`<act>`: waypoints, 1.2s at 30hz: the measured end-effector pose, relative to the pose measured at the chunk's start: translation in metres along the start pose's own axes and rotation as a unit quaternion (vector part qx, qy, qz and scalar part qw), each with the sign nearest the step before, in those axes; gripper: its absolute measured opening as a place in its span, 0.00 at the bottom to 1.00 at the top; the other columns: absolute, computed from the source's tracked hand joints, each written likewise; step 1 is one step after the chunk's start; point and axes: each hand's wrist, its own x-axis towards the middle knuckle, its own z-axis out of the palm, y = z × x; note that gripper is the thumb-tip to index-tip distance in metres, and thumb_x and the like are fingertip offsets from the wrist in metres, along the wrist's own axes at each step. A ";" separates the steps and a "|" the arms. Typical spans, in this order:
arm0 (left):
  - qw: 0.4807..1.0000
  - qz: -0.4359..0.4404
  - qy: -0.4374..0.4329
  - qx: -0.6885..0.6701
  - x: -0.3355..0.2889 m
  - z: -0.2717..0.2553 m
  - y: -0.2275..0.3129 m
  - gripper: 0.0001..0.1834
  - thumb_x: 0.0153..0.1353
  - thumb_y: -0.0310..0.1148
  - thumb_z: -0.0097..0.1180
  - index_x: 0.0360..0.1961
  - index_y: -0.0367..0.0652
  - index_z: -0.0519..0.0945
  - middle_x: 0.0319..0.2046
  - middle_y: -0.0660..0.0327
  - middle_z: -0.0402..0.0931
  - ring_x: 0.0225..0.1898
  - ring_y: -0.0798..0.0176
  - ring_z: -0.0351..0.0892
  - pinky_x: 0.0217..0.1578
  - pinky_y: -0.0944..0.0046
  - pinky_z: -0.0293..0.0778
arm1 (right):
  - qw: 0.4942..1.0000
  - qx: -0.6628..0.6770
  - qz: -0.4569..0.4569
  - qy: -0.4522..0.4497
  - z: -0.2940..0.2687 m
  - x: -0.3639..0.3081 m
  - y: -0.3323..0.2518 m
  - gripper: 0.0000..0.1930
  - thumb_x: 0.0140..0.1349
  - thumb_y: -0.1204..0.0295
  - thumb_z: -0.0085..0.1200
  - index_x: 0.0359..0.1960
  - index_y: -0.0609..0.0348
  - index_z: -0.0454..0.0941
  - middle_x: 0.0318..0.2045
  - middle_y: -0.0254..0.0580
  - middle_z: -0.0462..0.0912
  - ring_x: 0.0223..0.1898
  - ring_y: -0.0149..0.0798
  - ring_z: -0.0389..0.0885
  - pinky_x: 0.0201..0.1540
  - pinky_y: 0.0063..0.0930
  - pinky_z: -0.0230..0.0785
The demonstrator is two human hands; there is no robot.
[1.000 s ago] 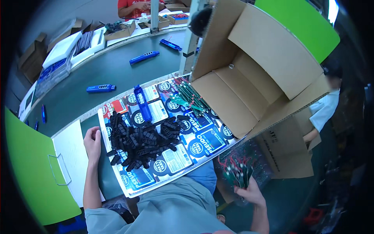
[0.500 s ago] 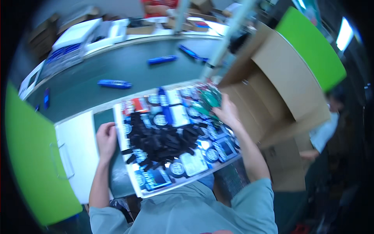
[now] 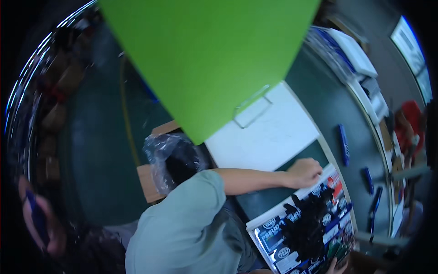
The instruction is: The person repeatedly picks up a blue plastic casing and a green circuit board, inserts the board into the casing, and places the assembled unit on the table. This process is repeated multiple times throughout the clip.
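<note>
The left hand [image 3: 305, 172] lies spread on the far edge of the printed blue-and-white card sheet [image 3: 292, 237], where the heap of small black plastic parts [image 3: 310, 219] seems unsorted, while the right hand [image 3: 338, 266], barely visible near the sheet, I cannot tell

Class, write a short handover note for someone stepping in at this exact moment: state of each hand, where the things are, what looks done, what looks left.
Left hand: resting flat on the upper edge of the printed card sheet, holding nothing.
Right hand: only fingertips show at the lower edge of the picture, by the sheet's lower end; grip cannot be told.
Things: a pile of small black parts lies on the sheet; blue pens lie loose on the dark green table.
Done: parts heaped on the sheet.
Left: the heap is unsorted.
</note>
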 end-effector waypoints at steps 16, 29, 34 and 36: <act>1.000 0.007 -0.006 -0.007 0.003 0.000 -0.003 0.10 0.58 0.33 0.54 0.36 0.41 0.83 0.33 0.54 0.80 0.40 0.49 0.80 0.41 0.51 0.76 | 0.970 0.041 -0.240 0.023 0.066 0.004 -0.050 0.15 0.69 0.68 0.59 0.51 0.66 0.77 0.46 0.51 0.81 0.45 0.44 0.81 0.55 0.38 0.77; 0.801 -0.474 -0.104 -0.349 -0.056 -0.297 0.207 0.09 0.64 0.27 0.64 0.43 0.41 0.78 0.30 0.63 0.78 0.28 0.69 0.78 0.31 0.67 0.78 | 0.470 0.594 0.032 -0.653 0.136 -0.100 -0.253 0.37 0.74 0.42 0.40 0.69 0.65 0.60 0.61 0.49 0.72 0.62 0.44 0.72 0.64 0.49 0.67; 0.782 -0.506 -0.075 -0.356 -0.064 -0.282 0.209 0.11 0.65 0.29 0.61 0.47 0.40 0.76 0.35 0.60 0.78 0.35 0.68 0.80 0.33 0.66 0.79 | 0.504 0.604 0.072 -0.614 0.150 -0.095 -0.265 0.30 0.74 0.44 0.43 0.62 0.58 0.67 0.48 0.41 0.78 0.50 0.37 0.76 0.50 0.37 0.71; 0.799 -0.403 0.065 -0.442 -0.114 -0.250 0.186 0.16 0.68 0.37 0.55 0.52 0.40 0.74 0.40 0.58 0.78 0.39 0.65 0.81 0.34 0.66 0.80 | 0.509 0.613 0.086 -0.598 0.154 -0.089 -0.264 0.26 0.74 0.47 0.46 0.58 0.57 0.70 0.47 0.40 0.77 0.48 0.35 0.76 0.52 0.38 0.70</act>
